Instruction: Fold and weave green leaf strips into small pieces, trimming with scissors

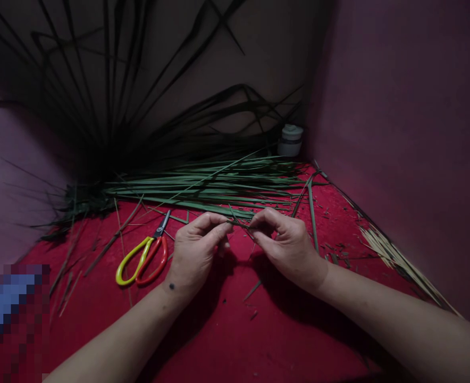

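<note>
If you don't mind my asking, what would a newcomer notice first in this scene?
Probably the left hand and right hand at centre, pinching a thin green leaf strip between them above the red cloth. Next, the yellow-and-orange scissors lying left of the hands, and the pile of long green leaves behind.

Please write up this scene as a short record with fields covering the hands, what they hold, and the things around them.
Surface: red cloth-covered floor, dim light
Left hand: pinches one end of a thin green leaf strip
Right hand: pinches the same strip, close beside the left
Scissors: yellow-and-orange-handled scissors lie flat, left of the left hand, untouched
Leaves: pile of long green leaf blades behind the hands
Container: small white lidded jar in the far corner
Right edge: bundle of pale dry ribs along the wall
</note>
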Action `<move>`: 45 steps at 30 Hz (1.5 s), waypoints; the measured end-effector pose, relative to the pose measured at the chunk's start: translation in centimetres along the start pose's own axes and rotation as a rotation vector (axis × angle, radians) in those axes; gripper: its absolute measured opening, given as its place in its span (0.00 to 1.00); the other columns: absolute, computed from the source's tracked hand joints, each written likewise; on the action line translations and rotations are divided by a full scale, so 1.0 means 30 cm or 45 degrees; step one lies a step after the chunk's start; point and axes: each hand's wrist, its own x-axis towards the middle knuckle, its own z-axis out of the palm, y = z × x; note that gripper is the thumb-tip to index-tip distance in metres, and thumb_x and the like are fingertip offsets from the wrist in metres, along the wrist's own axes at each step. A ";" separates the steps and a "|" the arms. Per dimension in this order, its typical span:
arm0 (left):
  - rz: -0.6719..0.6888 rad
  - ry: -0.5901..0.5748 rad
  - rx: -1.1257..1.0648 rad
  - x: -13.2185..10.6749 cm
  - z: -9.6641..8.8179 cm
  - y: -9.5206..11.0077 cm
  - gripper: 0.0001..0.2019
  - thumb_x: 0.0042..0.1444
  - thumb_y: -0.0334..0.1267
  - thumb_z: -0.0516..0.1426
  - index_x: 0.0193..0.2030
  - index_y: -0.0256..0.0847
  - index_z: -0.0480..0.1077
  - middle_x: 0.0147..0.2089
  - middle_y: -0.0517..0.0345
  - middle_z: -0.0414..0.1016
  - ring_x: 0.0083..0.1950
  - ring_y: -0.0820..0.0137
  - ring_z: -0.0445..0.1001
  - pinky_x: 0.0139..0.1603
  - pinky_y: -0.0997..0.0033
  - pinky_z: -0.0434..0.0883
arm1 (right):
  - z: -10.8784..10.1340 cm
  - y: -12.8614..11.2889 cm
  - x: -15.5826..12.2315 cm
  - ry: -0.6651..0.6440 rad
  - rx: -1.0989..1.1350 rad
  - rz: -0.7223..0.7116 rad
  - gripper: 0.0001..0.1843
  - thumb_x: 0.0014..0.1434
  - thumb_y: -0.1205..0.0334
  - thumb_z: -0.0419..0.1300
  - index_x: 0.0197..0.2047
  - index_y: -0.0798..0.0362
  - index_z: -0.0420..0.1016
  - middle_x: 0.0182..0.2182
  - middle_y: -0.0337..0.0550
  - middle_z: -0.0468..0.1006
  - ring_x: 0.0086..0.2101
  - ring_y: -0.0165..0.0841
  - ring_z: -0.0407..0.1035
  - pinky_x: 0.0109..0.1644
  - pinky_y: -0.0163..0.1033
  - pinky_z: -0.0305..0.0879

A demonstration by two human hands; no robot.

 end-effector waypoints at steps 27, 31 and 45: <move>0.008 0.039 -0.051 -0.001 0.000 0.009 0.03 0.47 0.34 0.59 0.28 0.39 0.69 0.21 0.65 0.69 0.19 0.78 0.65 0.20 0.80 0.63 | 0.001 -0.013 -0.006 0.110 -0.137 -0.087 0.04 0.54 0.70 0.56 0.34 0.53 0.69 0.27 0.41 0.71 0.28 0.29 0.66 0.33 0.35 0.64; 0.026 0.021 -0.066 -0.001 -0.002 0.002 0.02 0.47 0.33 0.59 0.28 0.39 0.70 0.22 0.66 0.69 0.20 0.79 0.65 0.20 0.80 0.64 | 0.001 -0.008 -0.003 0.103 -0.143 -0.088 0.04 0.54 0.71 0.56 0.34 0.54 0.70 0.28 0.42 0.72 0.29 0.29 0.67 0.34 0.35 0.65; 0.142 -0.022 -0.070 0.003 -0.013 -0.010 0.02 0.48 0.30 0.60 0.28 0.40 0.72 0.22 0.66 0.69 0.21 0.79 0.66 0.23 0.80 0.64 | 0.015 -0.005 -0.011 0.094 -0.193 -0.152 0.15 0.52 0.74 0.55 0.44 0.59 0.69 0.33 0.47 0.73 0.34 0.32 0.67 0.39 0.38 0.67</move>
